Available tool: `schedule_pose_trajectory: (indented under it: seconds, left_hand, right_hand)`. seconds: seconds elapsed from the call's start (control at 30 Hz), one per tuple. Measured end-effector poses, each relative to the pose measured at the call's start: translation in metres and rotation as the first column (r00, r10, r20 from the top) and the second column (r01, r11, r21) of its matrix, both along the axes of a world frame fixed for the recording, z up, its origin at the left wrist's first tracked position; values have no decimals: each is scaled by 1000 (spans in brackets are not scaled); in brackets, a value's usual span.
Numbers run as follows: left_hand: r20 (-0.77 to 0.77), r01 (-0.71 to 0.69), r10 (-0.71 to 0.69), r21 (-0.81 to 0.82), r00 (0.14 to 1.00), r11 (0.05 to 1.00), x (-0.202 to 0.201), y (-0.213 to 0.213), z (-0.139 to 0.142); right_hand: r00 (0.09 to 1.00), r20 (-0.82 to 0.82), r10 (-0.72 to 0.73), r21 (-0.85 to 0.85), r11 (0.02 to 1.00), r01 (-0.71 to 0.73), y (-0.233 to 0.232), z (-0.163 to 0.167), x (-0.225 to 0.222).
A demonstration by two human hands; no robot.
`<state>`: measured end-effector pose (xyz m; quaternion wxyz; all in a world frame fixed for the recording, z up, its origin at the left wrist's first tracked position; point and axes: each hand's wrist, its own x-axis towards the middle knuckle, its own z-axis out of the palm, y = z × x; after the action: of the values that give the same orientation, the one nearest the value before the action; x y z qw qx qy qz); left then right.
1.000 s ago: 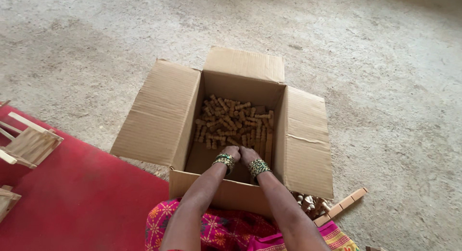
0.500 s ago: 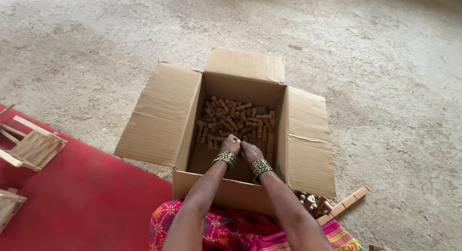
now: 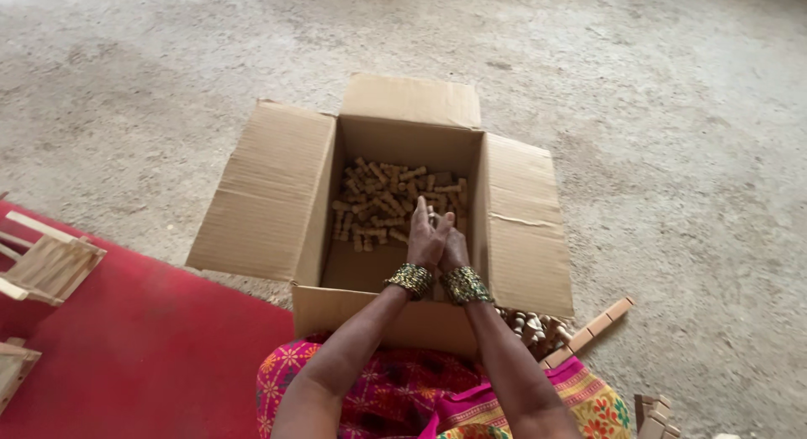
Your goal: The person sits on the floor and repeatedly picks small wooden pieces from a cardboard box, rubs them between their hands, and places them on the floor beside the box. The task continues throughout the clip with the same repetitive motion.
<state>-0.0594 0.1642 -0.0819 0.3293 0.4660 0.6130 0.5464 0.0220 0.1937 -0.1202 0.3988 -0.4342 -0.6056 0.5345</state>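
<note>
An open cardboard box [image 3: 269,187] stands on the floor in front of me, flaps spread out. A heap of several small wooden pegs [image 3: 378,203] lies against its far wall. Both my arms reach into the box, each wrist wearing green beaded bangles. My left hand [image 3: 423,237] and my right hand [image 3: 455,247] are pressed together over the box's near right part. A few pegs show between their fingertips, at the edge of the heap.
A red mat [image 3: 126,355] covers the floor at the left, with small wooden slatted frames [image 3: 50,264] on it. More pegs [image 3: 534,328] and a wooden strip [image 3: 593,325] lie right of the box. Bare concrete floor [image 3: 672,153] surrounds it.
My hands have moved from the box's near wall farther in toward the peg heap and have come together, palms closing around some pegs.
</note>
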Motion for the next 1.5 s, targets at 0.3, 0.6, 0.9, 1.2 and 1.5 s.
schedule_pose_trajectory:
  seconds: [0.3, 0.6, 0.9, 1.2, 1.5]
  left_hand:
    - [-98, 354, -350, 26, 932, 935, 94, -20, 44]
    - [-590, 477, -580, -343, 562, 809, 152, -9, -4]
    - [-688, 440, -650, -499, 322, 746, 158, -19, -1]
    - [-713, 427, -660, -533, 237, 730, 163, -23, -4]
    - [-720, 462, -676, -552, 156, 695, 176, -22, -34]
  right_hand:
    - [824, -556, -104, -27, 994, 108, -15, 13, 97]
    - [773, -529, -350, -181, 936, 300, -43, -34, 157]
    - [824, -469, -318, 11, 931, 365, -52, -37, 152]
    - [599, -711, -369, -275, 929, 246, -53, -30, 155]
    - [-314, -857, -408, -495, 822, 283, -49, -23, 112]
